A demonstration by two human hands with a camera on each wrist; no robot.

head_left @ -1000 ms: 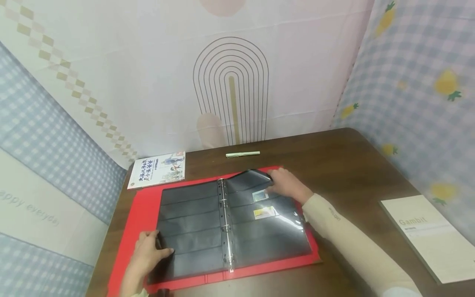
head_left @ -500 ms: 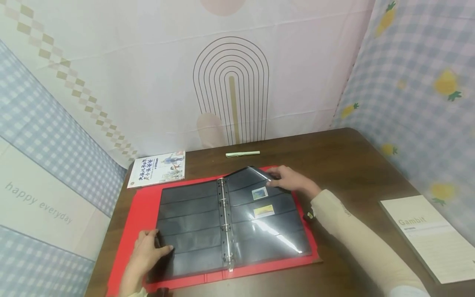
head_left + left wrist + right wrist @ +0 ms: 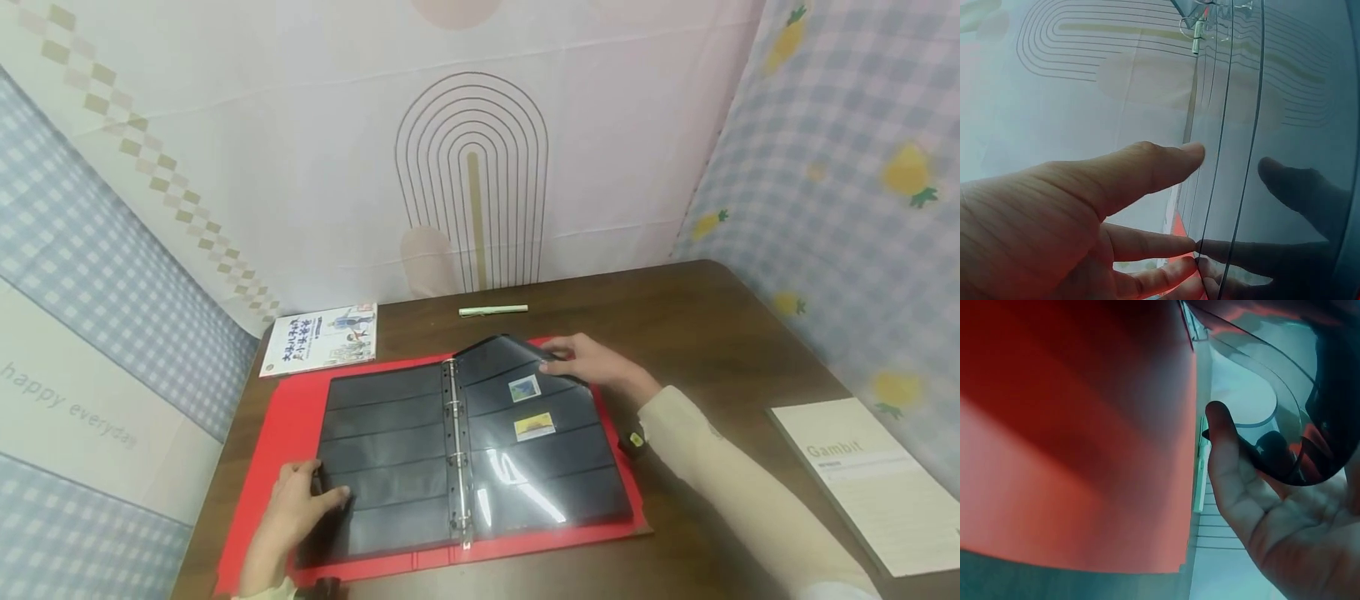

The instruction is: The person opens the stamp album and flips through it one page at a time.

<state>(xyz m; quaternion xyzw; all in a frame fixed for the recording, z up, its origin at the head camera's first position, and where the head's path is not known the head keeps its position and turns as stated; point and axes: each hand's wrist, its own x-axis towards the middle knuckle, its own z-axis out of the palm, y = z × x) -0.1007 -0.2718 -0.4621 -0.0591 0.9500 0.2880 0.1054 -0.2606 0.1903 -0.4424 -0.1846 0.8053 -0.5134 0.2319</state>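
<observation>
A red ring binder (image 3: 258, 467) lies spread on the table with black pocket pages on both sides of its metal rings (image 3: 458, 450). On the right page (image 3: 487, 396) are a blue-green stamp (image 3: 524, 388) and a yellow stamp (image 3: 534, 426). My right hand (image 3: 596, 365) pinches that page's far outer corner, which bends up off the red cover. In the right wrist view the dark page (image 3: 1335, 406) curls over the fingers. My left hand (image 3: 291, 508) rests at the outer edge of the left page (image 3: 390, 450), fingers extended, thumb over the glossy surface.
A white picture book (image 3: 318, 340) sits at the back left, close to the binder. Behind the binder lies a pale green pen (image 3: 493, 311). A notebook marked Gambit (image 3: 866, 483) is at the right. Patterned cloths hang behind and beside the table.
My right hand has shifted slightly rightward, holding the page corner, and its fingers uncover more of the blue-green stamp. The glare on the page has moved. My left hand stays put.
</observation>
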